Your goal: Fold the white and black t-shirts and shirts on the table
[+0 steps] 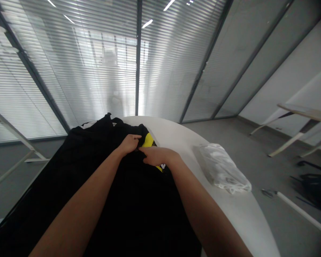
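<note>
A large black garment lies spread over the white round table, hanging past its near left edge. My left hand pinches a fold of the black cloth near the garment's far end. My right hand comes in from the right, its fingers gathered on the cloth just beside my left hand. A yellow printed area shows between and beyond my hands. A small white mark shows under my right hand. Much of the print is hidden by the black folds.
A clear plastic bag with white contents lies on the table to the right. Beyond the table are a grey floor, a white rod, black objects, white table legs and glass partitions with blinds.
</note>
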Demonstrator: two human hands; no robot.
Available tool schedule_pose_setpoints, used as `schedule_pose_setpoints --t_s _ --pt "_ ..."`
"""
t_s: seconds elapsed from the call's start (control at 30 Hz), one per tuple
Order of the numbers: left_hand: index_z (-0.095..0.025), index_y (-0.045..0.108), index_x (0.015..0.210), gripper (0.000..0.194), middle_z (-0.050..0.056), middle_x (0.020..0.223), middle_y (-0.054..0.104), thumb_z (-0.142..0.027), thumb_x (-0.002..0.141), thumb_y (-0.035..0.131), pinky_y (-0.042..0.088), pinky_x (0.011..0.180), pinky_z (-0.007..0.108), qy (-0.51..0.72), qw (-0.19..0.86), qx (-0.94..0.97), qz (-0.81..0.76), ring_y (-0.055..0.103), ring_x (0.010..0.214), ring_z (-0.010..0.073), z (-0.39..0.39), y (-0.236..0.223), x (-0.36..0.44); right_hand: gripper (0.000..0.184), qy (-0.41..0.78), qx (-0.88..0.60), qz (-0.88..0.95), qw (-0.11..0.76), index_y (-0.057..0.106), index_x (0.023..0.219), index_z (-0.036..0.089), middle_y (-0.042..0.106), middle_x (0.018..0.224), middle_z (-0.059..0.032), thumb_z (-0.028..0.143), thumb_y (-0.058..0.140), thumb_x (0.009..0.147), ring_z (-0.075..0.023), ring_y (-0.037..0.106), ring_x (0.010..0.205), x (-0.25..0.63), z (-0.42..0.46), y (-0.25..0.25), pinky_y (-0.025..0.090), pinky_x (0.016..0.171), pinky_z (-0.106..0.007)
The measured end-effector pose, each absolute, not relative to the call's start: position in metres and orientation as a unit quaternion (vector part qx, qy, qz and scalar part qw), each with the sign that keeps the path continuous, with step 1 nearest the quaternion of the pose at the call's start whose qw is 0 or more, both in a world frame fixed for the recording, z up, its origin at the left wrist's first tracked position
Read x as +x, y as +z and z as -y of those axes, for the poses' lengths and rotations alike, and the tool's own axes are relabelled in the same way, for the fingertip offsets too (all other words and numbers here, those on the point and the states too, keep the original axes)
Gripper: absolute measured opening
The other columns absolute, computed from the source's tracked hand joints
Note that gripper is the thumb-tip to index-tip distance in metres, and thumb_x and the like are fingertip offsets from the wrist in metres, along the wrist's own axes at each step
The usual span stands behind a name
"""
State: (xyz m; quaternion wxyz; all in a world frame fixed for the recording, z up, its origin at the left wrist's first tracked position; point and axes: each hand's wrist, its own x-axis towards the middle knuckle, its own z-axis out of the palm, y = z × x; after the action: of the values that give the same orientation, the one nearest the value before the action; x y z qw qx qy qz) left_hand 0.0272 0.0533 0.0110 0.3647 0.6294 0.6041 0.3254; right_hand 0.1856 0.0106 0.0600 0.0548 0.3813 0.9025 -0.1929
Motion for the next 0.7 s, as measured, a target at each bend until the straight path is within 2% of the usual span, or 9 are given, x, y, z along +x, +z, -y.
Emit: schedule_pose_setpoints --t_s 0.1,0.17,0.27,0.33,0.37,0.43,0.53,0.6,0.7 --pt "-0.01 0.063 0.126 0.053 0.002 0.061 0.067 -0.008 0.076 0.046 0.04 0.047 0.022 0.351 0.357 0.606 -0.619 0.049 0.043 0.0105 -0.054 0.014 0.025 0.046 -0.173 0.392 -0.902 0.056 0.056 0.124 0.017 0.067 0.118 -0.0133 0.017 0.054 0.079 -0.0262 0.066 0.102 0.187 -0.005 0.069 0.051 0.086 -0.034" --pt "-0.01 0.06 0.13 0.055 0.003 0.065 0.068 -0.009 0.077 0.046 0.039 0.045 0.021 0.364 0.342 0.6 -0.625 0.048 0.041 0.0092 -0.055 0.017 0.021 0.045 -0.159 0.425 -0.889 0.064 0.056 0.124 0.017 0.068 0.114 -0.0137 0.021 0.055 0.08 -0.0266 0.067 0.098 0.19 -0.002 0.075 0.052 0.082 -0.034" --pt "-0.009 0.057 0.132 0.056 0.01 0.092 0.072 -0.009 0.078 0.044 0.038 0.042 0.021 0.382 0.326 0.6 -0.622 0.047 0.041 0.0069 -0.057 0.02 0.012 0.042 -0.146 0.448 -0.879 0.075 0.057 0.122 0.014 0.069 0.108 -0.0159 0.029 0.056 0.083 -0.0284 0.068 0.091 0.191 0.001 0.082 0.053 0.074 -0.035" --pt "-0.01 0.056 0.134 0.056 0.014 0.11 0.068 -0.01 0.078 0.045 0.037 0.039 0.021 0.4 0.323 0.596 -0.617 0.047 0.042 0.0057 -0.059 0.022 0.003 0.04 -0.155 0.423 -0.89 0.061 0.058 0.121 0.013 0.069 0.108 -0.0168 0.03 0.054 0.085 -0.0285 0.067 0.092 0.188 0.004 0.085 0.052 0.076 -0.036" --pt "-0.01 0.055 0.134 0.057 0.014 0.11 0.068 -0.011 0.078 0.046 0.037 0.038 0.021 0.41 0.326 0.59 -0.615 0.047 0.041 0.0053 -0.06 0.022 -0.002 0.038 -0.161 0.404 -0.899 0.045 0.058 0.121 0.012 0.068 0.111 -0.017 0.028 0.052 0.086 -0.0281 0.066 0.095 0.184 0.006 0.085 0.051 0.079 -0.036" --pt "-0.011 0.054 0.135 0.058 0.009 0.09 0.07 -0.012 0.077 0.048 0.035 0.037 0.02 0.431 0.338 0.571 -0.612 0.043 0.039 0.0053 -0.062 0.022 -0.013 0.039 -0.165 0.367 -0.916 0.005 0.055 0.125 0.01 0.065 0.118 -0.0178 0.021 0.048 0.088 -0.0271 0.063 0.104 0.175 0.01 0.083 0.048 0.088 -0.036" --pt "-0.009 0.054 0.135 0.059 -0.003 0.054 0.054 -0.016 0.077 0.049 0.033 0.037 0.018 0.467 0.351 0.539 -0.607 0.038 0.038 0.0066 -0.065 0.022 -0.027 0.045 -0.167 0.306 -0.935 -0.061 0.05 0.133 0.007 0.06 0.125 -0.0188 0.015 0.047 0.089 -0.0249 0.058 0.113 0.159 0.015 0.074 0.043 0.097 -0.036" --pt "-0.008 0.055 0.133 0.059 -0.006 0.049 0.047 -0.02 0.076 0.051 0.033 0.037 0.018 0.484 0.347 0.524 -0.609 0.039 0.039 0.0073 -0.065 0.023 -0.034 0.047 -0.175 0.271 -0.942 -0.09 0.048 0.135 0.006 0.061 0.122 -0.018 0.014 0.046 0.089 -0.0231 0.058 0.11 0.15 0.017 0.067 0.043 0.097 -0.035" --pt "-0.009 0.055 0.133 0.062 -0.006 0.049 0.047 -0.022 0.072 0.057 0.029 0.035 0.017 0.482 0.336 0.512 -0.626 0.038 0.039 0.0068 -0.063 0.023 -0.044 0.045 -0.187 0.229 -0.949 -0.111 0.052 0.131 0.007 0.064 0.114 -0.0152 0.009 0.043 0.088 -0.021 0.058 0.105 0.139 0.02 0.058 0.043 0.095 -0.034"
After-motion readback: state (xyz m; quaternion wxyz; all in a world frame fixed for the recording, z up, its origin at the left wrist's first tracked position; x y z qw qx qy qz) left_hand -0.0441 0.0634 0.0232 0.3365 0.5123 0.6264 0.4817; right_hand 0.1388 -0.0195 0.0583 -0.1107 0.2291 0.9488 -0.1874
